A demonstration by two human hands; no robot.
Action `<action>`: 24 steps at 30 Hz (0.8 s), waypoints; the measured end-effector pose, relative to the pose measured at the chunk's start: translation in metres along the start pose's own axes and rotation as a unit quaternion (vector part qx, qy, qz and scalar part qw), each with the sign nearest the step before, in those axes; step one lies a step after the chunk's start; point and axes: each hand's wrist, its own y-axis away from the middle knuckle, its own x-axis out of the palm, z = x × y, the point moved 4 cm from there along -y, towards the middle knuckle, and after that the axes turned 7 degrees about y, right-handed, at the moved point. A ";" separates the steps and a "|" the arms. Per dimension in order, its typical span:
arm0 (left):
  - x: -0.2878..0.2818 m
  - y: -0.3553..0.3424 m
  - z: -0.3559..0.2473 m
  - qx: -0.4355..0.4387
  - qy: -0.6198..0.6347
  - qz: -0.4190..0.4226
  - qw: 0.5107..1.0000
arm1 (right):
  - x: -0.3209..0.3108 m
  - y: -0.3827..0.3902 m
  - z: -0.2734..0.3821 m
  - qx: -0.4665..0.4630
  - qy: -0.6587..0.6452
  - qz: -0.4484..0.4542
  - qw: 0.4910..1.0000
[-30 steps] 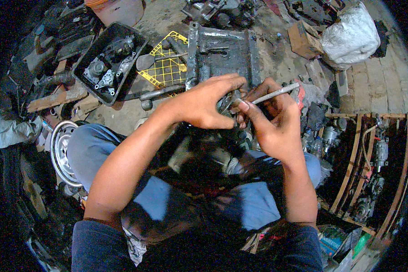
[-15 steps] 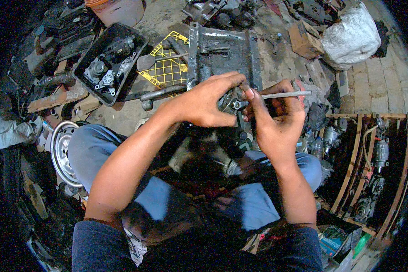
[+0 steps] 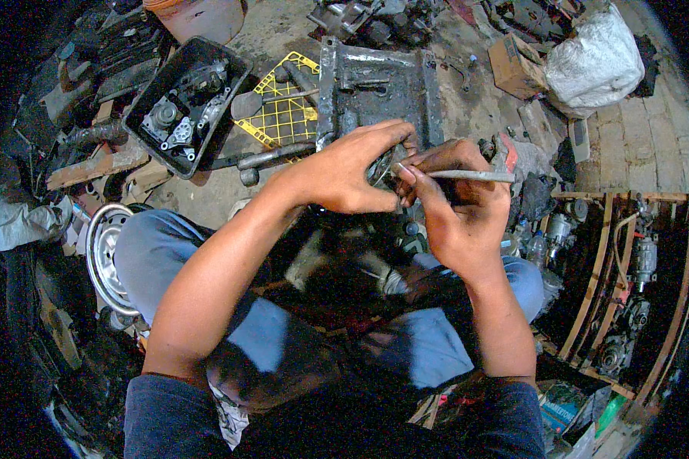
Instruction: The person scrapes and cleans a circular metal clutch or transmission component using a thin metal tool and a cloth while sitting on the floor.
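My left hand [image 3: 352, 168] is curled, thumb and fingers closed around a small metal part [image 3: 378, 170] that they largely hide. Against its right side, my right hand [image 3: 463, 210] pinches a slim grey metal rod [image 3: 475, 176] between thumb and fingers. The rod's left end meets the fingertips near the part; what lies under them is hidden. Just beyond both hands lies a greasy dark metal tray [image 3: 390, 111] with a raised rim. A hammer [image 3: 279, 157] rests to the left of it.
Left of the metal tray are a yellow plastic grid [image 3: 283, 118] and a black bin [image 3: 142, 122] holding metal parts. A steel wheel [image 3: 103, 256] stands by my left knee. At the far right sit a cardboard box [image 3: 515, 67] and a white sack [image 3: 595, 65].
My right hand has shifted slightly left, its fingers now covering the round end of the metal part. The rod has moved down and tilted, its right end lower. My left hand stays put.
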 end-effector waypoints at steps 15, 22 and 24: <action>-0.002 -0.007 -0.013 -0.029 0.022 0.023 0.999 | 0.000 0.003 -0.009 0.088 -0.067 -0.042 0.993; 0.002 0.000 -0.003 -0.008 0.010 -0.005 1.000 | -0.005 0.001 -0.015 0.080 0.045 -0.109 0.990; 0.000 -0.001 -0.006 -0.026 0.023 -0.001 0.999 | -0.007 0.001 -0.017 0.078 0.077 -0.101 0.989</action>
